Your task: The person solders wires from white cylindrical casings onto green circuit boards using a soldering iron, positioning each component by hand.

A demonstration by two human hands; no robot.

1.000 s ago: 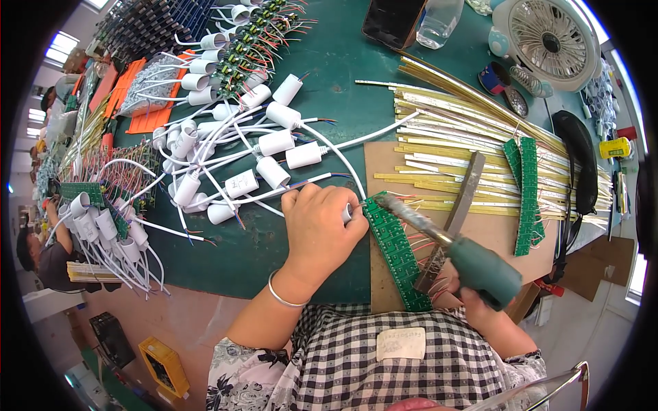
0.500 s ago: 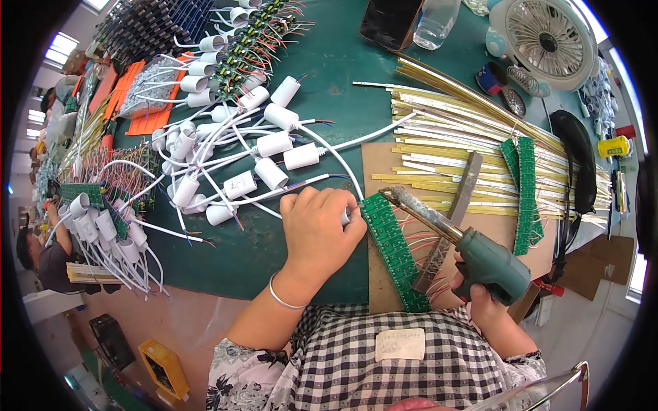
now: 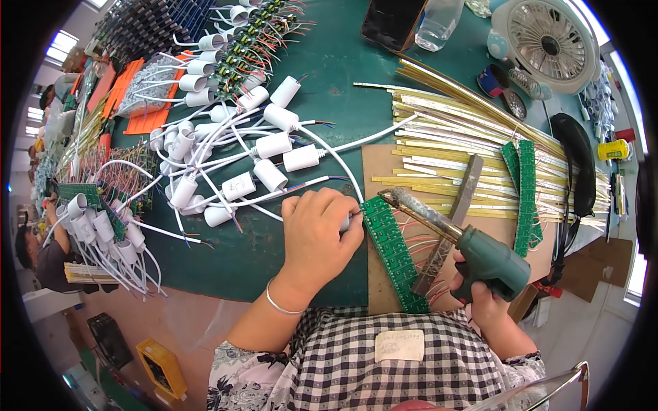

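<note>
My left hand [image 3: 319,236] is closed in a pinch beside the upper left corner of a green circuit board strip [image 3: 394,250]. A short whitish-grey piece, apparently a cable end, shows between its fingers. My right hand [image 3: 488,305] grips the handle of a green soldering gun [image 3: 493,264]. The gun's tip meets or hovers just over the board's top corner; I cannot tell which. The board lies slanted on a brown work board [image 3: 380,161], with thin red wires on its right side. A worn metal bar [image 3: 449,226] lies across those wires, under the gun's barrel.
White caps with cables [image 3: 273,145] lie heaped on the green table left of centre. Yellow and white strips [image 3: 439,137] spread at the right, near more green boards [image 3: 526,195]. A fan [image 3: 548,44], a solder spool [image 3: 492,81] and a bottle [image 3: 437,24] stand behind.
My left hand has shifted very slightly at the board's corner. The soldering gun stays at almost the same spot.
</note>
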